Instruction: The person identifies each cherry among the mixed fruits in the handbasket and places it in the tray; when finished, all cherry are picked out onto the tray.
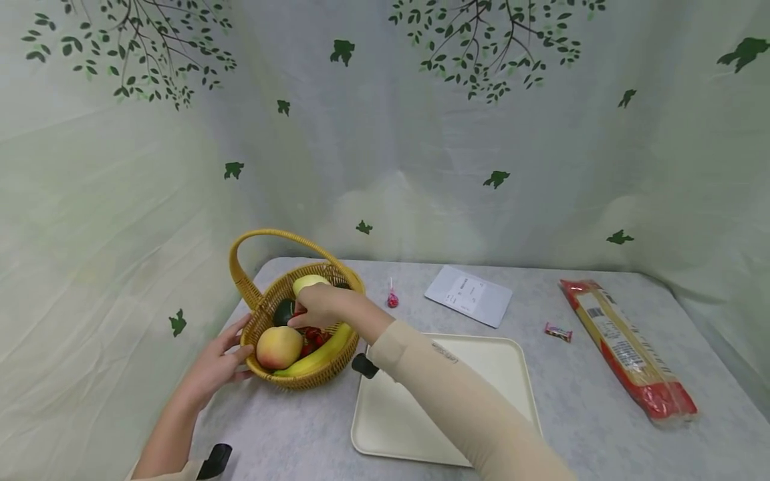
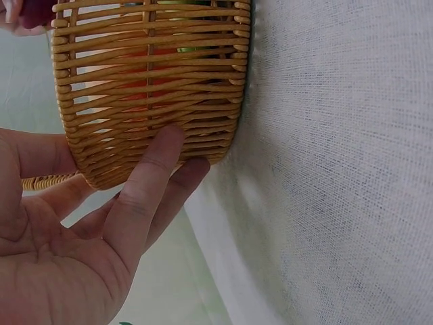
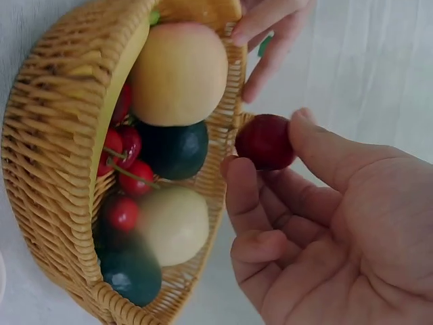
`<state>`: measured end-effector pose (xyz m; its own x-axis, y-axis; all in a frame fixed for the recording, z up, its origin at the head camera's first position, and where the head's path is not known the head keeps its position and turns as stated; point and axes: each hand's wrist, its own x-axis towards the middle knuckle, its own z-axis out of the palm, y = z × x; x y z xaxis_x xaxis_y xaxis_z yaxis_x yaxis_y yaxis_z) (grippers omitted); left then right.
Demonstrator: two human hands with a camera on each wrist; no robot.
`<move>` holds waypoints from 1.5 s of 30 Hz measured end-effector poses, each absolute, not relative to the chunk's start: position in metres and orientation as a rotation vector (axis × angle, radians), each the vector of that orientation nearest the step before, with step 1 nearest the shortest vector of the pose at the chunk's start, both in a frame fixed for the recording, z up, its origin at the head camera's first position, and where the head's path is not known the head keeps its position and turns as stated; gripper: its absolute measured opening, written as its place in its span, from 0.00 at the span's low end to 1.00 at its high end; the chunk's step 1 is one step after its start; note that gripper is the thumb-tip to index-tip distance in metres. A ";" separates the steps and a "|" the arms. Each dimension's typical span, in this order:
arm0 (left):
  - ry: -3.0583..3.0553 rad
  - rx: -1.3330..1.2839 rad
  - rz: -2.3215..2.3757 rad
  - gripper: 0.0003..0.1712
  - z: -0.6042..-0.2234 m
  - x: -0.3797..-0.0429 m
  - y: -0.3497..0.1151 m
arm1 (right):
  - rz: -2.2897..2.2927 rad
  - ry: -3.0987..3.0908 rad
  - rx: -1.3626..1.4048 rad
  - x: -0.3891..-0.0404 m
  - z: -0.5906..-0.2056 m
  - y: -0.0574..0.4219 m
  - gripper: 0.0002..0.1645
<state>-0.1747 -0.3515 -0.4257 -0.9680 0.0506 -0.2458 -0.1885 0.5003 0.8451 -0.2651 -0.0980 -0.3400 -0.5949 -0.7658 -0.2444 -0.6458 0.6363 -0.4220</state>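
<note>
A wicker basket (image 1: 307, 381) with a tall arched handle (image 1: 283, 233) holds a peach (image 1: 279, 347), a banana (image 1: 321, 359), several cherries (image 3: 137, 177), a pale yellow-green fruit (image 3: 177, 225) and dark green rounded fruits (image 3: 177, 150). My left hand (image 1: 219, 364) grips the basket's left side, its fingers spread on the outer weave (image 2: 152, 88) and the thumb near the rim. Over the fruit, my right hand (image 1: 325, 305) pinches a small dark red plum-like fruit (image 3: 266, 142) between thumb and fingertips. In the right wrist view that fruit appears close beside the basket's rim.
Right of the basket lies a cream tray (image 1: 385, 427), partly covered by my right sleeve (image 1: 457, 394). A lollipop (image 1: 393, 298), a white printed card or envelope (image 1: 469, 295), a small wrapped candy (image 1: 559, 331) and a long red-and-gold packet (image 1: 628, 351) lie farther back and right.
</note>
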 end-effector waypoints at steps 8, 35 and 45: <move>2.499 -0.118 1.458 0.43 -0.428 -0.175 -0.352 | -0.689 2.390 -1.189 -0.246 -0.343 -0.079 0.14; 2.485 -0.109 1.484 0.43 -0.431 -0.174 -0.356 | -1.144 2.337 -1.112 -0.219 -0.362 0.025 0.16; 2.456 -0.119 1.502 0.43 -0.430 -0.175 -0.356 | -1.134 2.424 -1.004 -0.221 -0.380 0.056 0.19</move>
